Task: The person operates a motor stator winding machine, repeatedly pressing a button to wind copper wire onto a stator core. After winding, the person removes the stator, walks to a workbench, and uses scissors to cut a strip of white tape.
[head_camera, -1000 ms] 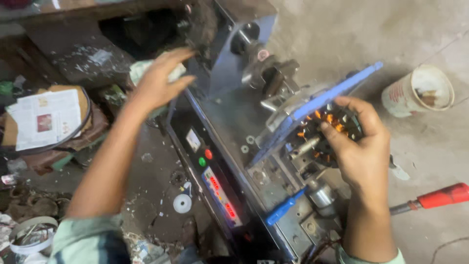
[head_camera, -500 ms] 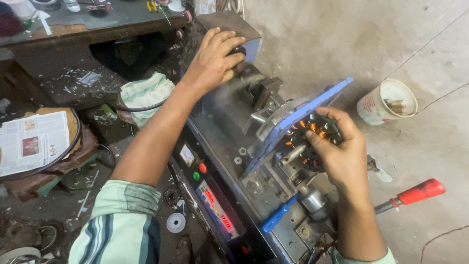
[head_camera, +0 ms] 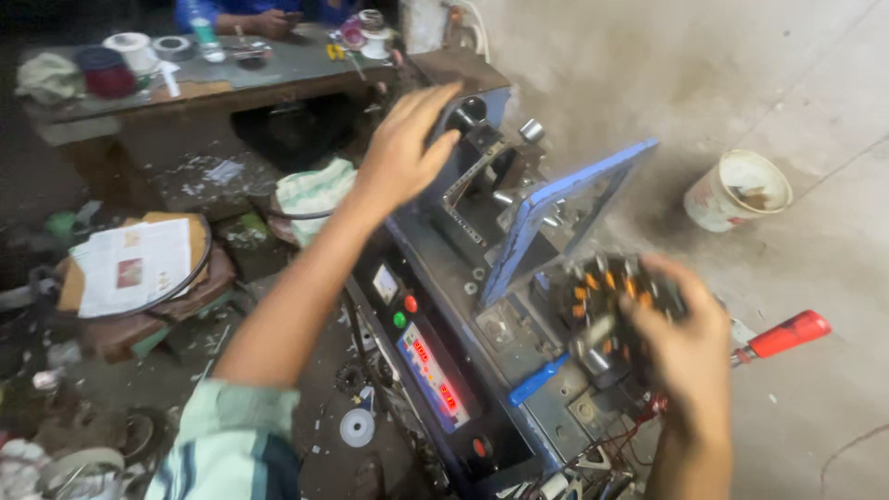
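My right hand grips the stator at the winder's front; left hand, fingers spread, hovers over its knob. A loose grip could snag windings.

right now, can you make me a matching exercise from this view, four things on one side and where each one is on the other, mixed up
Things:
1. left hand
2. right hand
3. white bucket
4. red handle

Places:
A. standing on the concrete floor, beyond the blue panel
B. wrapped over the round stator with orange windings
C. sticking out to the right, just past the right wrist
D. raised by the dark knob at the machine's far end

Pairs: 1-D, 2-B, 3-A, 4-C
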